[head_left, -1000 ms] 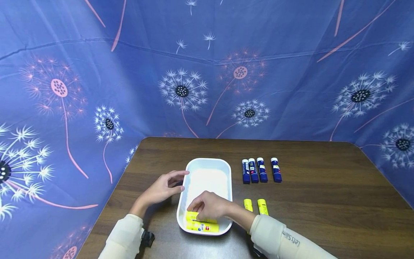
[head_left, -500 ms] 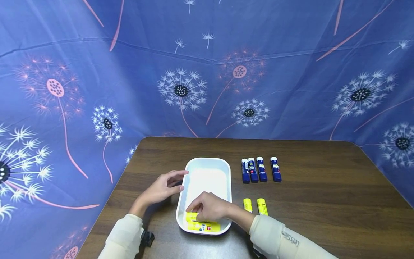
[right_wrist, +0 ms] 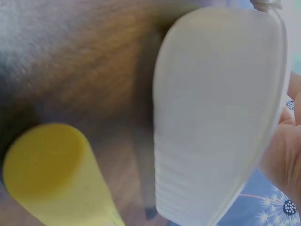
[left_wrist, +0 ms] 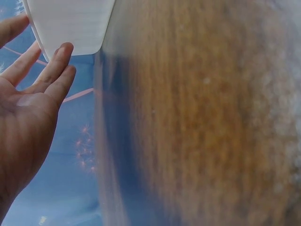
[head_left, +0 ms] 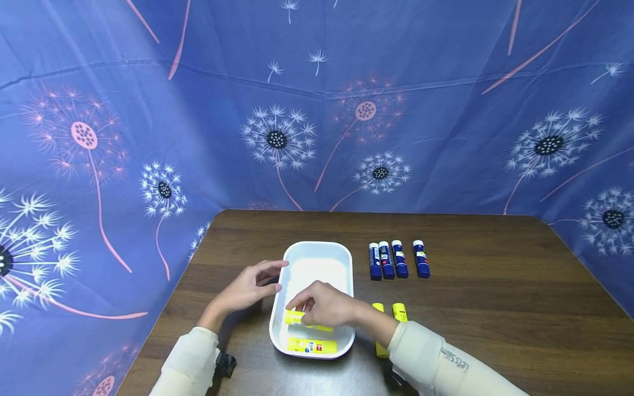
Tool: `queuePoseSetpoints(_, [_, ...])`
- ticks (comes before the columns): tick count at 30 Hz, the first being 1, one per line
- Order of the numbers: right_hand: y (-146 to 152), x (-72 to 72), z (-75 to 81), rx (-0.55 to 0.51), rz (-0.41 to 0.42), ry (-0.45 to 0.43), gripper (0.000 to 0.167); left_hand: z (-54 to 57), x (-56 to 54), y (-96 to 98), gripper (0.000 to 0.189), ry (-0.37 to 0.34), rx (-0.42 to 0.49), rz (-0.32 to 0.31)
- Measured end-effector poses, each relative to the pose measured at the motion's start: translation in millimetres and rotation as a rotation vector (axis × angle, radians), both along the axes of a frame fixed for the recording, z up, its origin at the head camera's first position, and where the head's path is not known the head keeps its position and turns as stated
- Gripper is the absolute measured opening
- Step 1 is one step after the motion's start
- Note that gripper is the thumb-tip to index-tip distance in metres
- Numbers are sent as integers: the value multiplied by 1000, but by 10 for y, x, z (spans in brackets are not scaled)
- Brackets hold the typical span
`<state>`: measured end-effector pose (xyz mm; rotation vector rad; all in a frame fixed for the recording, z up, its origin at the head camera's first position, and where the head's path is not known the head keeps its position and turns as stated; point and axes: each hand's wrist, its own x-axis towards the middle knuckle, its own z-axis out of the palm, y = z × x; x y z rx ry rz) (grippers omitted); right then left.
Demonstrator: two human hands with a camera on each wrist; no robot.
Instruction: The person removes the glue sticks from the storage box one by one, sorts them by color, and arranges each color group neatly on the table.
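In the head view a white tray [head_left: 317, 269] stands on the table, long side pointing away from me. My right hand [head_left: 329, 305] reaches inside it and pinches a yellow glue stick [head_left: 293, 317], partly hidden behind the fingers. A second yellow glue stick [head_left: 312, 345] lies crosswise at the tray's near end, with a gap between the two. My left hand [head_left: 250, 287] is at the tray's left side, thumb and fingers spread along the rim. Its fingertips [left_wrist: 66, 49] show against the tray's outer wall in the left wrist view.
To the tray's right, two yellow glue sticks, the right one [head_left: 399, 312] and the left one [head_left: 378, 307], lie partly under my right forearm. Farther back are several blue glue sticks with white caps [head_left: 400, 259]. A blue dandelion-print cloth [head_left: 317, 110] hangs behind the wooden table [head_left: 485, 286].
My right hand has moved slightly away from me with the pinched glue stick, opening a gap from the one at the tray's near end. The left hand stays put.
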<state>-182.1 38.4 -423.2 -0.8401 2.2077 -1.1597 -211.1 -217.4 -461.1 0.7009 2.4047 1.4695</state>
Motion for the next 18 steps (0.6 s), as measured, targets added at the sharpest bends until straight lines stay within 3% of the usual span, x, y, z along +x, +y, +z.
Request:
queuePoseSetpoints(8, [127, -83, 210, -70, -50, 16, 36, 6, 3, 5, 53, -6, -9, 9])
queuePoseSetpoints(18, [375, -147, 336, -136, -225, -57, 38, 6, 6, 3, 52, -9, -8, 0])
